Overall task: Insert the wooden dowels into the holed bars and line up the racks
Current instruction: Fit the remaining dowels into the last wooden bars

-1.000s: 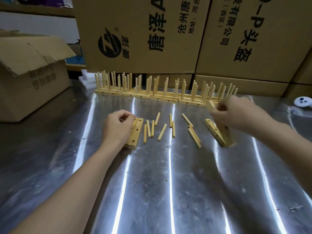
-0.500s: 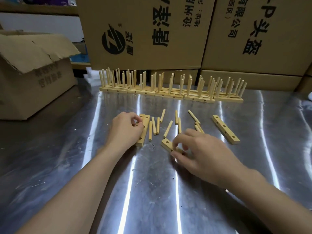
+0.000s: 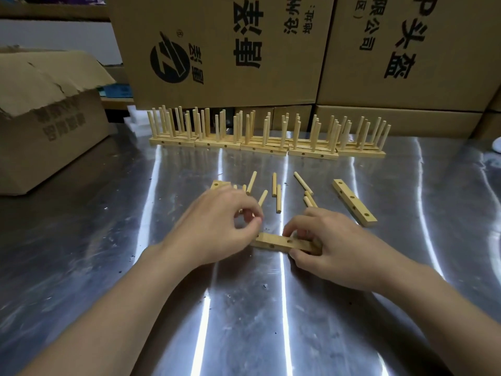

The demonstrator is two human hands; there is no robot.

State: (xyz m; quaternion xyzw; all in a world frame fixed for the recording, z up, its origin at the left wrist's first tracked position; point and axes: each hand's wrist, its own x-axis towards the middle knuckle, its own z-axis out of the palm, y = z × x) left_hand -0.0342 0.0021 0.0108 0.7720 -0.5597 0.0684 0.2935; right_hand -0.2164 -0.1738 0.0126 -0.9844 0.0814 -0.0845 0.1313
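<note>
1. Right hand gripped the holed bar. Thumb was on the near side, fingers curled over the far side, holding its right end.
2. Left hand had its fingers curled, with thumb and forefinger tips meeting in a pinch. Couldn't tell if a dowel was in the pinch.
3. Key relation: the bar lay flat, long axis roughly 9-to-3, holes facing up. Its free left end sat just at 5 o'clock from the left fingertips, nearly touching. The left hand was the nearer one to the open holes, and the right looked to be only steadying.
4. Judgement: the next move looked like a short drop from the pinch into the leftmost hole, which needs a dowel held upright.
5. Loose dowels lay scattered at 12 o'clock from the hands, mostly pointing 12-to-6, near but apart from the bar.
6. A spare bar lay at 2 o'clock of the right hand, axis about 11-to-5, empty holes up. Another bar end peeked out at 12 o'clock of the left hand, mostly hidden.
7. Finished racks stood in a row at far 12 o'clock, dowels upright.
8. The surface was a shiny metal table with small specks of debris.
9. Printed cardboard boxes were stacked behind the racks, and an open torn box stood at 10 o'clock.
</note>
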